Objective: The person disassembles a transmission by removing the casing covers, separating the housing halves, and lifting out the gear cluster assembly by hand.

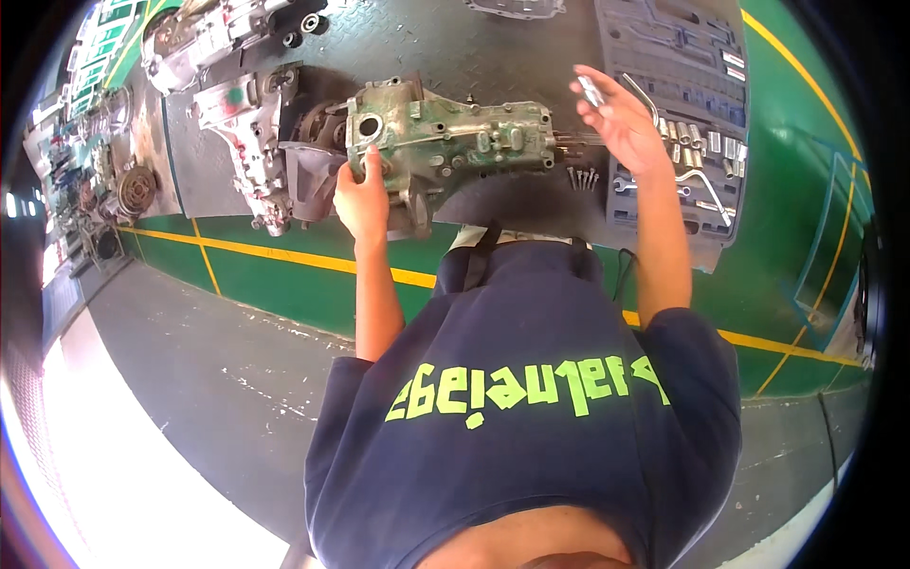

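A greasy metal gearbox housing (455, 133) lies across the dark work table in front of me, its shaft end pointing right. My left hand (362, 197) grips the housing's left end, just below a round opening (371, 127). Raised over the open tool case (664, 38), my right hand (621, 123) pinches a small silver socket (591, 91) between thumb and fingers. Several bolts (583, 178) stand or lie in a row between the gearbox shaft and the case. Sockets (695, 136) and a combination wrench (654, 190) sit in the case.
Left of the gearbox lie another casing (246, 133) and a dark bell-shaped part (313, 171). A further gearbox (204, 43) and small rings (310, 23) are at the far left. A bent-handled wrench (706, 194) lies across the case. More machine parts (133, 190) crowd the left side.
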Available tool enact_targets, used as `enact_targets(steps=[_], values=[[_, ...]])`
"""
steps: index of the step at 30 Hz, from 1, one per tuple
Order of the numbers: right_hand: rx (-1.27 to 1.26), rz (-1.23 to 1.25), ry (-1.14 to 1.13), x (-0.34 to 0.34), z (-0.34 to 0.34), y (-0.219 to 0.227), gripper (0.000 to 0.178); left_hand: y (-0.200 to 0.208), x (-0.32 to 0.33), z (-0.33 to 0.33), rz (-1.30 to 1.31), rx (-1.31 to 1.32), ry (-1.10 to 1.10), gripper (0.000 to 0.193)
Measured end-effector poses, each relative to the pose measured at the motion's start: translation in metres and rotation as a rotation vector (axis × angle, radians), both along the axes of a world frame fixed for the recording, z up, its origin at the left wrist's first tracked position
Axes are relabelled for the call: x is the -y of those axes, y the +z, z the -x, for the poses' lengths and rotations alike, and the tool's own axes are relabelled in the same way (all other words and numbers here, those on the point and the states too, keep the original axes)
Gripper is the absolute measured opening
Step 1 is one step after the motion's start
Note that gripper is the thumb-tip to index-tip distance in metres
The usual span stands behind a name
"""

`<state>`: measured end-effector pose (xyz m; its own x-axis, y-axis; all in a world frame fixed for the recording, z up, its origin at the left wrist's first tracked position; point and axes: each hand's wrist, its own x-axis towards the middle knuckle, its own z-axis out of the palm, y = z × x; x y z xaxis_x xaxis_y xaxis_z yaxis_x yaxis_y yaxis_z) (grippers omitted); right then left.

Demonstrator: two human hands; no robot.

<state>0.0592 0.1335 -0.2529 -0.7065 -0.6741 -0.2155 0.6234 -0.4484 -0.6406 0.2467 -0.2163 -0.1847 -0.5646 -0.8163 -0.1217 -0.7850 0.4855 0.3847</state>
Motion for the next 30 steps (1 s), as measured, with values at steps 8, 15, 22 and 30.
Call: enact_targets(steps=[8,15,22,30], values=[[-0.922,-1.168,0.472,0.110,-0.011,0.000,0.032,0.012,0.003,-0.002,-0.172,-0.006,0.064,0.056],[-1.290,-1.356,0.629,0.136,-0.009,-0.017,0.031,0.008,0.015,-0.011,-0.306,-0.070,0.038,0.057],[-1.296,-1.182,0.769,0.121,0.002,-0.026,0.038,0.011,0.020,-0.011,-0.350,-0.031,0.049,0.055],[-1.007,-1.280,0.990,0.146,0.023,0.006,0.037,0.011,0.025,-0.015,-0.415,-0.042,0.028,0.056]])
